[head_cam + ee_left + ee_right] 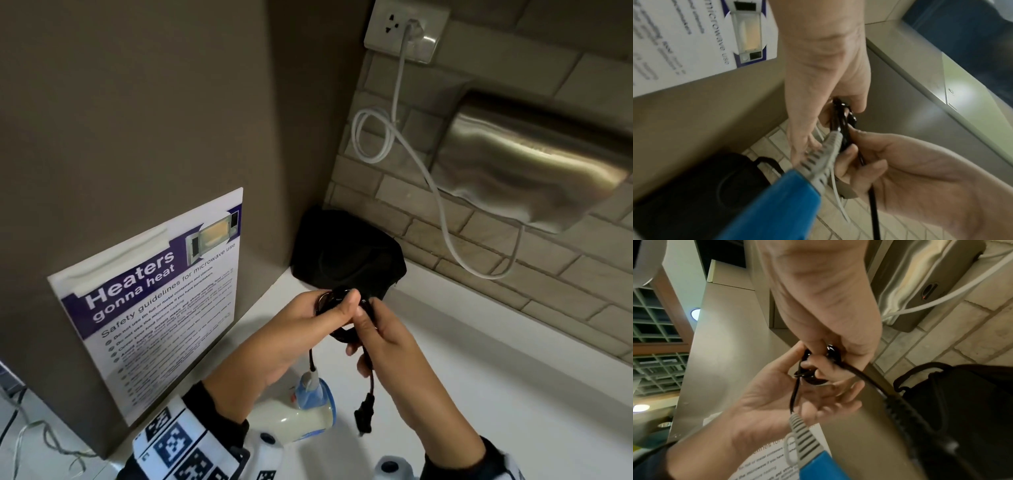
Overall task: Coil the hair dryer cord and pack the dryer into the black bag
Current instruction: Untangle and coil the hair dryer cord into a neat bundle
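My left hand (pixel 301 329) grips a small coil of the black cord (pixel 337 298) between thumb and fingers. Touching it on the right, my right hand (pixel 394 349) pinches the cord's free stretch, and the black plug (pixel 363 416) dangles below. The cream and blue hair dryer (pixel 305 406) sits under my hands, tied to the coil by its grey cord sleeve (pixel 830 146); whether it rests on the counter I cannot tell. The black bag (pixel 346 253) stands in the corner just behind the coil. The coil (pixel 809 369) also shows between both hands in the right wrist view.
A white counter (pixel 496 359) runs to the right. A steel hand dryer (pixel 531 164) hangs on the tiled wall, its white cable (pixel 373 137) looped up to a socket (pixel 404 31). A microwave safety poster (pixel 154 298) is stuck on the brown panel at left.
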Motion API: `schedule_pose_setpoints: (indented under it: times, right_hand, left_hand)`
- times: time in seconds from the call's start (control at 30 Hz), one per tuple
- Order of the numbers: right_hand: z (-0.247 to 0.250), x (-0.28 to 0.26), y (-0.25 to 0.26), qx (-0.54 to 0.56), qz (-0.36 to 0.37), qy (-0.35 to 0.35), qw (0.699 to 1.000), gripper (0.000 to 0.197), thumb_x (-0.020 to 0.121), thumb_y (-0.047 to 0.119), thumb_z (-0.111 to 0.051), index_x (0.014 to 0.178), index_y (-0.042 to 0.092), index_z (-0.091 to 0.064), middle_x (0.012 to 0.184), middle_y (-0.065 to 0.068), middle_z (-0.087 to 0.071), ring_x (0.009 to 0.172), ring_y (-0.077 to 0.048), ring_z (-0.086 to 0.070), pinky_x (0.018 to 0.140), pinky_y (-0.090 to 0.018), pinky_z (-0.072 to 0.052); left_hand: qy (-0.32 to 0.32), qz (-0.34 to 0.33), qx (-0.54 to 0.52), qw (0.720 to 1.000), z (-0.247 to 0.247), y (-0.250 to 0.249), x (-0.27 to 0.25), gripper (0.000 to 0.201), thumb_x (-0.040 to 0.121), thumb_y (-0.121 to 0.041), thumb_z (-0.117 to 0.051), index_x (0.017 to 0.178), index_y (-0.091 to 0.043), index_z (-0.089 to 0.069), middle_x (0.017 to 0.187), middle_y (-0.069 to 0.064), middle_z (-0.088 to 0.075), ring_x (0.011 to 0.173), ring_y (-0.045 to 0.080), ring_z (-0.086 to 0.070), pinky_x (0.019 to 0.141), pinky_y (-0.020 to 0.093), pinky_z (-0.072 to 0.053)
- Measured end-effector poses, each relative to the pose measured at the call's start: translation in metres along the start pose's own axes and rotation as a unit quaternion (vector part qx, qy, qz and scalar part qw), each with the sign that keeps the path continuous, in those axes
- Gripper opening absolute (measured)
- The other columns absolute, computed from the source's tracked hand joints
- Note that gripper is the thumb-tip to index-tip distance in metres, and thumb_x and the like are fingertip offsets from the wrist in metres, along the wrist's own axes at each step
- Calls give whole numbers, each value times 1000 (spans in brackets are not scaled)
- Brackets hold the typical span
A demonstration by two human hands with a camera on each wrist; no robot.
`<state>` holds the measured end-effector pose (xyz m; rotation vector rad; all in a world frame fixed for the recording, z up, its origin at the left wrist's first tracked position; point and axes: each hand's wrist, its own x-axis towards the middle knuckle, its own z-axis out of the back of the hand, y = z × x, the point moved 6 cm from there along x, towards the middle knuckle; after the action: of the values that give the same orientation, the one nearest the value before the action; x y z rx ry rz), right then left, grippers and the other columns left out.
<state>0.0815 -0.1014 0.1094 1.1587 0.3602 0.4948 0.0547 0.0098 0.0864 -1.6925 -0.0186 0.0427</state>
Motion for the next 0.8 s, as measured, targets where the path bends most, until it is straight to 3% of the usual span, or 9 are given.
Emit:
schedule_pose_setpoints:
  times: [0.1,0.17,0.23,0.33,0.43,0.5,0.6,0.7,0.8]
  right_hand:
    - [3,3,6,-162,63,-21,985,18,101,22,-39,85,17,-46,62,8,-50,50,-3,-46,50,-14,-36]
    - [3,3,8,-271,101,-33,957,16,100,23,-36,85,20,-40,63,11,-46,56,-7,-47,50,-19,-34]
    - [4,4,10,-311,115,-38,943,15,100,25,-34,87,18,-38,61,6,-47,57,-18,-50,51,-29,-38]
    - [10,11,14,-329,100,-48,938,17,100,23,-34,90,12,-42,60,-5,-56,58,-27,-58,57,-42,-46]
    - [15,17,14,-296,69,-53,951,18,100,22,-37,89,12,-46,59,-8,-62,49,-15,-60,54,-28,-45]
    - [10,17,14,-267,54,-34,962,17,101,22,-38,89,14,-48,63,-7,-66,43,-9,-58,48,-22,-42]
    - [-2,16,11,-290,61,-10,955,13,101,24,-36,99,16,-47,71,-5,-69,45,-10,-62,45,-23,-49]
    - [-5,18,5,-299,62,-4,952,13,101,23,-35,106,19,-46,78,-5,-69,52,-14,-67,48,-29,-55]
    - [-4,22,0,-320,78,-18,944,13,99,17,-36,107,16,-47,74,-7,-66,50,-18,-65,52,-33,-55]
  left_hand:
    - [7,3,62,998,2,-8,-1,39,82,-56,-59,98,-22,-70,98,1,-74,105,15,-66,105,40,-44]
    - [-16,-10,63,998,6,-13,-1,29,89,-42,-59,108,-23,-69,105,-1,-73,105,8,-65,101,28,-45]
    - [-7,-17,19,1000,4,-16,-2,28,93,-34,-57,113,-18,-67,113,5,-71,110,11,-63,102,27,-44]
    - [4,-16,-43,999,1,-13,-3,24,93,-32,-56,104,-16,-70,109,5,-71,110,16,-64,101,31,-44]
    - [-30,-30,-13,999,3,-8,-4,17,93,-29,-55,101,-21,-69,101,-2,-71,104,14,-66,94,29,-51]
    - [-92,-53,66,992,6,-6,-6,7,93,-25,-57,96,-22,-63,93,-2,-70,93,13,-70,81,24,-56]
    - [-175,-48,161,970,10,-2,-12,5,96,-22,-48,101,-20,-50,81,1,-69,60,6,-69,56,13,-51]
    - [-123,-7,209,970,2,5,-10,6,98,-17,-36,102,-17,-41,68,3,-66,50,10,-62,53,19,-48]
    - [-109,7,253,961,1,6,-7,6,97,-14,-33,100,-18,-37,72,4,-65,50,8,-59,49,14,-43]
